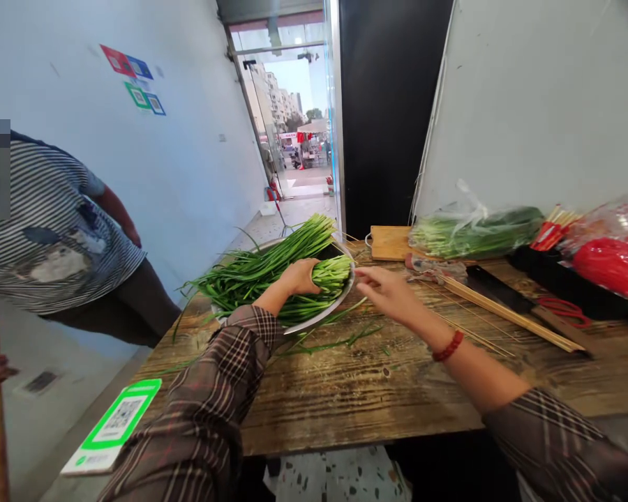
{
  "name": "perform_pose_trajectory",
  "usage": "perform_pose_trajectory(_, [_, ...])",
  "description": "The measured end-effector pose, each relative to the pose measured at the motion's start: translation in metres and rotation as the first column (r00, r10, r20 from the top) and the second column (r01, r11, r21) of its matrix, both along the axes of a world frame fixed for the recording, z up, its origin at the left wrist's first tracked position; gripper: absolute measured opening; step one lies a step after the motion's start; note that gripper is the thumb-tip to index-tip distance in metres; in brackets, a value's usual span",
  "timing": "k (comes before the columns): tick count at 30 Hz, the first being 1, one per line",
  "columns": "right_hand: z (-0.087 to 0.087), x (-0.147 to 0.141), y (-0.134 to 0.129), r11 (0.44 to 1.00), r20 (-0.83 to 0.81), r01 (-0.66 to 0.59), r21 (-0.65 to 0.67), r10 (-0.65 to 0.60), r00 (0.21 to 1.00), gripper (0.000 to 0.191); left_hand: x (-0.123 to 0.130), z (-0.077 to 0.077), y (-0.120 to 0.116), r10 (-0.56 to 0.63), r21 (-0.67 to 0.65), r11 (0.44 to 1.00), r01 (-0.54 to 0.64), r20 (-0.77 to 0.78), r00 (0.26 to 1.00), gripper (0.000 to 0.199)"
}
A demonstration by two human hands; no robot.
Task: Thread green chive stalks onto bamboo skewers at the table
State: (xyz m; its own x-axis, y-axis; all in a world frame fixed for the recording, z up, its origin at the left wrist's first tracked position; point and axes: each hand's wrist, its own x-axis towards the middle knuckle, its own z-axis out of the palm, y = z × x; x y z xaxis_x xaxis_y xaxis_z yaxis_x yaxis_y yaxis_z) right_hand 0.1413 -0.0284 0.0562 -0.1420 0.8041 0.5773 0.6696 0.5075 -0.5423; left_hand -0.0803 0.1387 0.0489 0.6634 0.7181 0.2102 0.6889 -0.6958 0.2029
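Note:
Long green chives (256, 268) with pale cut ends facing right fill a round metal bowl (319, 321) on the wooden table (340, 390). My left hand (297, 277) is wrapped round a bundle of them, its thumb and fingers over the pale stems. At the bowl's right rim, my right hand (384, 289) has its fingers partly stretched out and apart, near the stem ends, holding nothing that I can see. A red bracelet (449, 346) is on the right wrist. Loose green leaves lie on the table in front of the bowl.
A long knife (502, 289), wooden skewers (513, 314), a cutting board (390, 242) and bagged greens (476, 230) lie at the right. Red plastic bags (612, 268) sit beyond. A QR-code sign (118, 422) is at the left front. A person in a striped shirt (57, 216) stands left.

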Motion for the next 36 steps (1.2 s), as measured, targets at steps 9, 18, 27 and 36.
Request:
perform_pose_trajectory(9, [-0.016,-0.054,0.007,0.996,0.426,-0.087,0.006,0.076,0.902,0.029,-0.02,0.025,-0.006,0.075,-0.014,0.997,-0.073,0.234,0.969,0.066])
perform_pose_trajectory(18, [-0.009,-0.051,0.013,0.996,0.361,-0.071,-0.049,0.084,0.929,0.025,-0.041,0.035,-0.02,0.021,-0.08,0.997,0.01,0.378,0.925,0.049])
perform_pose_trajectory(27, [0.001,-0.035,0.039,0.988,0.057,0.14,-0.057,-0.137,0.989,0.012,-0.013,0.012,-0.02,-0.125,-0.1,0.987,0.123,-0.014,0.992,0.12])
perform_pose_trajectory(36, [0.003,-0.023,0.048,0.991,-0.104,0.122,-0.061,-0.128,0.986,0.025,0.008,-0.001,-0.013,-0.005,-0.168,0.985,0.038,0.194,0.981,0.087])
